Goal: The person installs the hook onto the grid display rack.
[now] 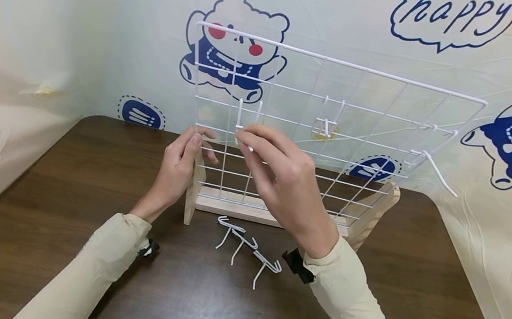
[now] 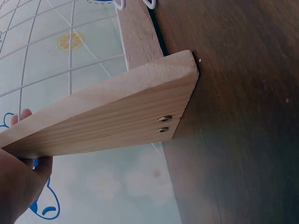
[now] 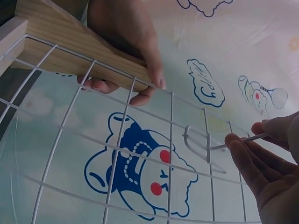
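Observation:
A white wire grid panel [image 1: 343,62] stands on wooden side pieces, its top leaning toward the far side. My left hand [image 1: 175,171] grips the upper end of the left wooden side piece [image 2: 117,107], fingers around its edge and thumb on the near side. Between thumb and fingers, my right hand [image 1: 289,179] pinches the stem of a white wire hook [image 3: 208,150]. The hook's two curved prongs are at the grid wires in the right wrist view; whether they are seated over a wire I cannot tell.
Three loose white hooks [image 1: 242,241] lie in a row on the brown table [image 1: 200,308], before the wooden base bar [image 1: 232,210]. Another hook [image 1: 326,128] hangs mid-grid, and one more [image 1: 440,174] juts out at the right edge. A printed cloth [image 1: 122,18] hangs behind.

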`<state>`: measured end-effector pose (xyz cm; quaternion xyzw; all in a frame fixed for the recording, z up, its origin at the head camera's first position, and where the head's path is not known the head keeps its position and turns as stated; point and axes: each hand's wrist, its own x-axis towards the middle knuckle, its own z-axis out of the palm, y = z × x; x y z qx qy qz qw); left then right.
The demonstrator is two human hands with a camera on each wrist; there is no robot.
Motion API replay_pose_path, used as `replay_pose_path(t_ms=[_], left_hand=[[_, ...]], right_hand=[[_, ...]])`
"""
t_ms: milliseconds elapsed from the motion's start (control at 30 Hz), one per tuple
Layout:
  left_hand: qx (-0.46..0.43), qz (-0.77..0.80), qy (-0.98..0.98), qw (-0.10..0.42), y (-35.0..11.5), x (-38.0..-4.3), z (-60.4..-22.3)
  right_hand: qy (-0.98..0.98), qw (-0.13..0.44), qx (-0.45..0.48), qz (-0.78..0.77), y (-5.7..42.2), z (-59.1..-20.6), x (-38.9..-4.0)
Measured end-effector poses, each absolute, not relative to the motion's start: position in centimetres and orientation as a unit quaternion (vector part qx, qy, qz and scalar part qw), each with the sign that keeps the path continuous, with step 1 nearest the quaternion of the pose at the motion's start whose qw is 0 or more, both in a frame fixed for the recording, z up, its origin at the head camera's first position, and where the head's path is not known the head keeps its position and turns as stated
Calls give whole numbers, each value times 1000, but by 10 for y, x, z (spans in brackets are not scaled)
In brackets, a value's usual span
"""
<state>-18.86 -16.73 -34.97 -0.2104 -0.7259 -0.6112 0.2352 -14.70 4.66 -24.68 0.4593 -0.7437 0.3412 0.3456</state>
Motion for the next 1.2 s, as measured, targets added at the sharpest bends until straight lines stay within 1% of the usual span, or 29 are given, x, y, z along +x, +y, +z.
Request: replay_pose_path(t_ms=[200,600,967,1200], left_hand=[[-212,-607,-728,237,-163,-179,-337],[-217,-610,-726,231,-165,-180,-339],[-217,-609,-728,228,-164,-178,-337],[-213,-611,-727,229,-165,-178,-337]], right_hand=[[-747,348,454,339,46,-248,-150],[-758,329,463,320,40,-255,-149],[-771,333,463,283,35,-273,-147],[-782,332,449,277,43,-284,-139]])
